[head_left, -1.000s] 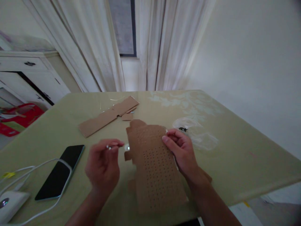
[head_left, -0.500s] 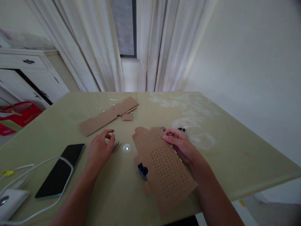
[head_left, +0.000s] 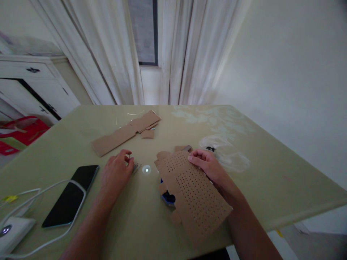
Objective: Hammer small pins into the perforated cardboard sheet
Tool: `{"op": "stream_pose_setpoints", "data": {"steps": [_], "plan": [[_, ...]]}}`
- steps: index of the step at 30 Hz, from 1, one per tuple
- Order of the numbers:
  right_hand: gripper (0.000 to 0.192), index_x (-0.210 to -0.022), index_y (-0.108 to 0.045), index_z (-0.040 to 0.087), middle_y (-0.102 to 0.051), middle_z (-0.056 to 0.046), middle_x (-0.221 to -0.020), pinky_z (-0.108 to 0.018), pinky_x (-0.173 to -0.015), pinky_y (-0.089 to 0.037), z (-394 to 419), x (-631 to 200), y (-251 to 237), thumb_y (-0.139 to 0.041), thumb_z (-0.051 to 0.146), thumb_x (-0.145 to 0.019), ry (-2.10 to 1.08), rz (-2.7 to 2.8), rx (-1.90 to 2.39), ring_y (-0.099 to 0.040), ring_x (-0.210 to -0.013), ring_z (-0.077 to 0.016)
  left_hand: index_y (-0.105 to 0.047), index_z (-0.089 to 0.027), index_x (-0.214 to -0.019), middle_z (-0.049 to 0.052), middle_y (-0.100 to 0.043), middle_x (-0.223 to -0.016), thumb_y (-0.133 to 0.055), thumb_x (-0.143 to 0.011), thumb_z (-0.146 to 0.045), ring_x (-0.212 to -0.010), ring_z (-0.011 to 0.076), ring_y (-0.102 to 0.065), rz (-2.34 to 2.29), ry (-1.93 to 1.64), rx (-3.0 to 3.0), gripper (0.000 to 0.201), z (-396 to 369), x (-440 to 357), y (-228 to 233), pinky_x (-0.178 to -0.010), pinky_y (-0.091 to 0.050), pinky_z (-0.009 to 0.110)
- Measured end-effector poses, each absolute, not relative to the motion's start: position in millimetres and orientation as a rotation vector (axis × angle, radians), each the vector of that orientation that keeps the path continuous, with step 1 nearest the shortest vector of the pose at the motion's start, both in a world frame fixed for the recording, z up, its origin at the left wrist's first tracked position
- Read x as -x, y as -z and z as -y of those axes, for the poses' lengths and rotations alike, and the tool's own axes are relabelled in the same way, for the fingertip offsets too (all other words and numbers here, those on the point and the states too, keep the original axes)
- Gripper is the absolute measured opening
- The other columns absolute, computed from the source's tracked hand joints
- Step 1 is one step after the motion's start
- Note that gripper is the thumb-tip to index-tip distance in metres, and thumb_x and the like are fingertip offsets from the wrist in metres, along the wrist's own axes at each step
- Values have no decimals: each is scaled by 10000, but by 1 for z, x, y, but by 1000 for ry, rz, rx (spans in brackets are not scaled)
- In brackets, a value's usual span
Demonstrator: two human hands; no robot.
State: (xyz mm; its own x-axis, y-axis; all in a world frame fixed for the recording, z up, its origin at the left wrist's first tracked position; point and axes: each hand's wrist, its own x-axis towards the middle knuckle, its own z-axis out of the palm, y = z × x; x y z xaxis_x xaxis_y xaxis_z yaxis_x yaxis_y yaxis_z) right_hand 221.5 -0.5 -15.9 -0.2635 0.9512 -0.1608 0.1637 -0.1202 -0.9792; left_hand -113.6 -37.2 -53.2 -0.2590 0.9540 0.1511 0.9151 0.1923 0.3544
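**Bench and room, both hands at the table**

Table (head_left: 244, 187): pale green, glossy, a lamp glare at centre. White curtains (head_left: 108, 54) flank a dark window (head_left: 143, 30); white cabinet (head_left: 29, 86) far left. Left hand (head_left: 116, 173) pinches a small pin (head_left: 130, 157) between thumb and forefinger, over a few more pins. Right hand (head_left: 208, 167), fingers together, grips the perforated cardboard (head_left: 195, 191) at its far edge. Phone (head_left: 71, 195) and white cable (head_left: 54, 187) lie left; cardboard strips (head_left: 124, 133) further back.

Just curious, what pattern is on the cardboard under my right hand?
Plain brown cardboard sheet with a grid of small holes, head view.

hands (head_left: 117, 172) hold perforated cardboard (head_left: 193, 193)
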Motion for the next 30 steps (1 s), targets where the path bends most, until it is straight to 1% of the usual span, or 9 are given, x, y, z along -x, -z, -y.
{"op": "stream_pose_setpoints", "data": {"steps": [6, 12, 16, 18, 20, 22, 26, 28, 30], "plan": [[331, -743, -590, 211, -524, 26, -692, -299, -626, -347, -2, -218, 21, -738, 487, -850, -1273, 1653, 1314, -454, -653, -141, -715, -207, -1208, 94, -809, -995, -506, -989, -392, -1050, 347, -716, -2316, -623, -1838, 355, 36, 112, 58, -918, -523, 435], [359, -785, -585, 209, -575, 16, -711, -286, -610, -350, -3, -218, 27, -752, 513, -877, -1256, 1677, 1338, -490, -655, -142, -727, -199, -1209, 103, -805, -1006, -512, -989, -396, -1046, 346, -720, -2289, -634, -1833, 366, 36, 109, 58, -904, -527, 433], [411, -920, -614, 214, -602, 19, -706, -276, -587, -334, -2, -218, 30, -774, 592, -892, -1305, 1674, 1370, -499, -633, -141, -733, -191, -1231, 100, -806, -1001, -518, -977, -417, -1010, 335, -714, -2247, -740, -1849, 402, 35, 108, 60, -916, -529, 443], [459, -1021, -652, 215, -645, 3, -741, -280, -599, -364, -2, -219, 30, -796, 627, -878, -1312, 1688, 1397, -547, -665, -160, -742, -176, -1262, 95, -807, -989, -533, -972, -440, -921, 309, -708, -2210, -842, -1844, 444, 36, 103, 61, -896, -536, 440], [495, -1085, -695, 206, -689, -24, -812, -289, -635, -411, -2, -220, 29, -813, 636, -868, -1318, 1726, 1403, -606, -731, -182, -773, -182, -1238, 83, -808, -962, -560, -971, -471, -822, 270, -690, -2125, -984, -1847, 447, 39, 95, 60, -852, -541, 414], [497, -1074, -727, 195, -705, -36, -854, -285, -646, -425, -2, -221, 29, -811, 640, -871, -1387, 1741, 1363, -624, -754, -181, -811, -206, -1147, 68, -810, -931, -598, -968, -492, -768, 238, -677, -2004, -1132, -1840, 399, 42, 84, 58, -803, -543, 380], [514, -1015, -725, 190, -719, -34, -856, -260, -611, -421, -1, -223, 28, -838, 660, -841, -1647, 1573, 1234, -619, -699, -151, -819, -233, -1003, 42, -815, -887, -690, -938, -498, -747, 212, -685, -1860, -1328, -1699, 302, 50, 63, 53, -740, -544, 342], [521, -1018, -731, 194, -733, -41, -861, -257, -594, -438, 0, -224, 27, -866, 656, -816, -1718, 1467, 1223, -626, -685, -152, -797, -228, -972, 40, -820, -896, -724, -933, -500, -758, 206, -696, -1831, -1413, -1593, 284, 53, 58, 52, -740, -547, 336], [515, -1008, -745, 195, -732, -44, -838, -247, -549, -427, 2, -226, 25, -877, 650, -806, -1746, 1404, 1233, -610, -650, -146, -767, -218, -990, 49, -827, -938, -731, -954, -492, -800, 204, -720, -1767, -1524, -1485, 278, 56, 57, 52, -757, -557, 334]]}}
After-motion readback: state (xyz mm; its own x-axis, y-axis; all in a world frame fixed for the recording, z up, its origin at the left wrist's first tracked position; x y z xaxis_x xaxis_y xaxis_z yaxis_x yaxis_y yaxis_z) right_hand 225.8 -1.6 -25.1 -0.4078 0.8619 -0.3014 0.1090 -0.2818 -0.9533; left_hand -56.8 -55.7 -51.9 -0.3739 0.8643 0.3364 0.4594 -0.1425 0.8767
